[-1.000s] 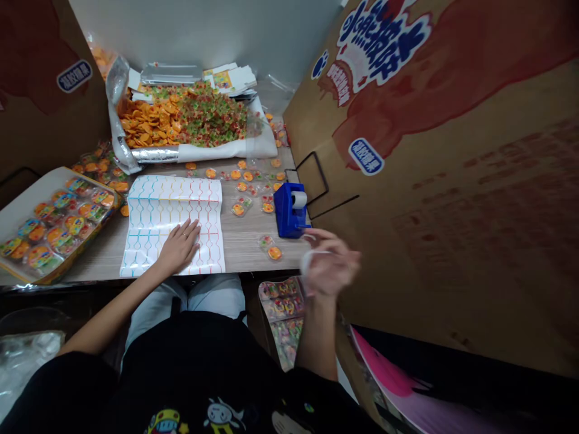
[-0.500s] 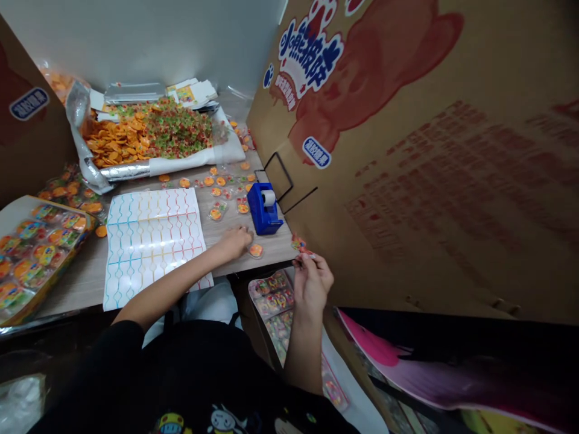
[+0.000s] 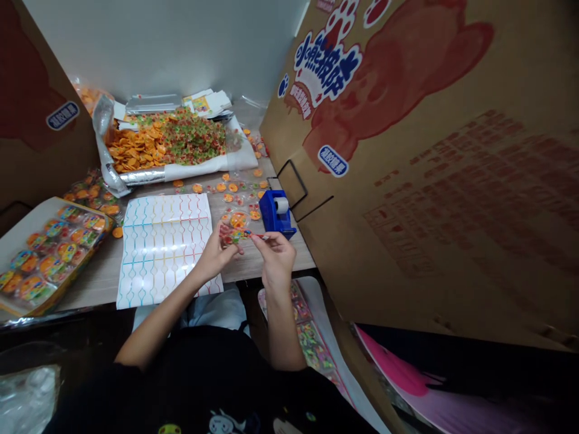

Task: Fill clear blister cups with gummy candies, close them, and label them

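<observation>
In front of me my left hand [image 3: 219,253] has its fingers closed round a clear plastic candy pack [image 3: 239,220] with an orange piece inside. My right hand [image 3: 277,253] pinches a small colourful printed sticker [image 3: 246,234] between thumb and fingertips, held against the near side of the pack. Whether the sticker is stuck down cannot be seen. Just beyond my right hand stands a blue tape dispenser [image 3: 277,214] with a white roll. Left of my hands lies a white sheet [image 3: 165,247] printed with wavy blue, yellow and red outlines.
A foil-lined tray [image 3: 190,170] of orange pieces and red-green gummies stands at the back. Several clear packs [image 3: 228,198] lie before it. At left is a box of labelled packs [image 3: 58,250]. Large cardboard walls [image 3: 407,199] rise on both sides, with a black wire stand [image 3: 298,181] at right.
My left hand has lifted the candy pack off the table. My right hand has moved left with the sticker, bringing it to the pack. The view has shifted slightly.
</observation>
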Tool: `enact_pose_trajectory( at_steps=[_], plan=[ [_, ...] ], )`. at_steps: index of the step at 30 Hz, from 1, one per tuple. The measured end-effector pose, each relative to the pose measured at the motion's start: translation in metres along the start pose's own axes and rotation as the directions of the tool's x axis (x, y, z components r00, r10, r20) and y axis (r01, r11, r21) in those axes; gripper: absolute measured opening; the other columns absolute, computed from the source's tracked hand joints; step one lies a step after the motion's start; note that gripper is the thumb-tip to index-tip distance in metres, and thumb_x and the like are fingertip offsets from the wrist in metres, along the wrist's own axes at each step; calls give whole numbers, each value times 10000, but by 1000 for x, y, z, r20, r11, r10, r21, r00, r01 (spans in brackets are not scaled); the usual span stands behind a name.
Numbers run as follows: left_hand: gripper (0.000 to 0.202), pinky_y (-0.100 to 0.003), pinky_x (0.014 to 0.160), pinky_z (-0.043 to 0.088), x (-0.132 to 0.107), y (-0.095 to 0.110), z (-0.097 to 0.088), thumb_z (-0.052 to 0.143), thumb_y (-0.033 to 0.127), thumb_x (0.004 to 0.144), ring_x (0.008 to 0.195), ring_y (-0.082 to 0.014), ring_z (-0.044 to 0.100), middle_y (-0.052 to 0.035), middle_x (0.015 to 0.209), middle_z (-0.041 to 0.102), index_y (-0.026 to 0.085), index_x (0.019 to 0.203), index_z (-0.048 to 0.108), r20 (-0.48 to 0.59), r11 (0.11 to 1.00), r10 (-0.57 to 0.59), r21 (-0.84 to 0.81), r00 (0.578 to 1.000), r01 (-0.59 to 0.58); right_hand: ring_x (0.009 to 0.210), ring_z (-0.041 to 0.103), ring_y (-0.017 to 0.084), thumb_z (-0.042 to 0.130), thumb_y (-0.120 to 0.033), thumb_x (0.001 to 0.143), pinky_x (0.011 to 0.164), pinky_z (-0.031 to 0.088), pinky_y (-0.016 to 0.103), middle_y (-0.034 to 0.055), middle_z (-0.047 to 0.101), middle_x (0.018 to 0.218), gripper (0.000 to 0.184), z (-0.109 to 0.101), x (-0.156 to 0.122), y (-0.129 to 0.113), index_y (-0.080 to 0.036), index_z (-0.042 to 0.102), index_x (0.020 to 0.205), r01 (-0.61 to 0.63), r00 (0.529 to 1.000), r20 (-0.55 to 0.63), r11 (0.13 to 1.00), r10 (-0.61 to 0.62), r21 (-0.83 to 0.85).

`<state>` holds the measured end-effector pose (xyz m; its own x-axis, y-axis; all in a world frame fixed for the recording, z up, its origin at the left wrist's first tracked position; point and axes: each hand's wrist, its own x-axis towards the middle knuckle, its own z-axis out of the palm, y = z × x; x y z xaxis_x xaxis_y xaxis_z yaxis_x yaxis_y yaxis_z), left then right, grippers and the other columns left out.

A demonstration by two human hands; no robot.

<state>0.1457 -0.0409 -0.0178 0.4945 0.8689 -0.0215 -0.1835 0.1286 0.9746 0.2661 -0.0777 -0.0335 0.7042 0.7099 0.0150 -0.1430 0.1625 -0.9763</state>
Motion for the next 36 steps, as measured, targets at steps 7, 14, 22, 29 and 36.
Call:
enact_pose_trajectory(
  at_steps=[7,14,22,29,36],
  plan=[
    [508,-211,437,484,-3,0,4,639,612,756,495,-94,582,-3,770,613,182,917,420,-109,1000,5,-19,994,-7,571,543,113,818,-419,520,560,419,244,-15,631,603,343,9,-4,8,-178,602,635,-33,999,30,999,34,-29],
    [489,-214,421,474,-12,-13,-6,602,612,784,472,-99,586,-13,782,611,156,936,508,-129,993,-5,113,992,20,780,619,158,817,-367,529,695,490,278,36,696,857,402,9,-5,15,-187,634,838,-22,974,226,998,35,-57],
    [305,-294,734,512,-20,-19,-28,645,435,845,995,-201,575,-91,1072,547,196,1017,565,-249,675,513,708,821,-208,561,488,100,744,-378,682,578,427,239,-50,536,595,276,17,-26,24,-195,540,654,87,972,226,994,-70,-65],
    [235,-245,672,457,-32,8,-37,539,371,923,773,-141,547,-41,840,575,168,841,626,-36,761,334,600,942,-247,750,566,169,811,-438,630,775,469,327,-3,600,758,352,15,-22,16,-197,619,800,249,956,218,937,-197,-246],
    [262,-192,579,439,-47,-9,-32,616,422,858,792,-137,565,-36,833,577,166,804,624,-289,905,259,405,922,-128,1071,566,257,746,-482,722,1001,418,454,95,624,1062,266,20,-39,25,-220,707,746,312,936,253,907,-244,-281]
  ],
)
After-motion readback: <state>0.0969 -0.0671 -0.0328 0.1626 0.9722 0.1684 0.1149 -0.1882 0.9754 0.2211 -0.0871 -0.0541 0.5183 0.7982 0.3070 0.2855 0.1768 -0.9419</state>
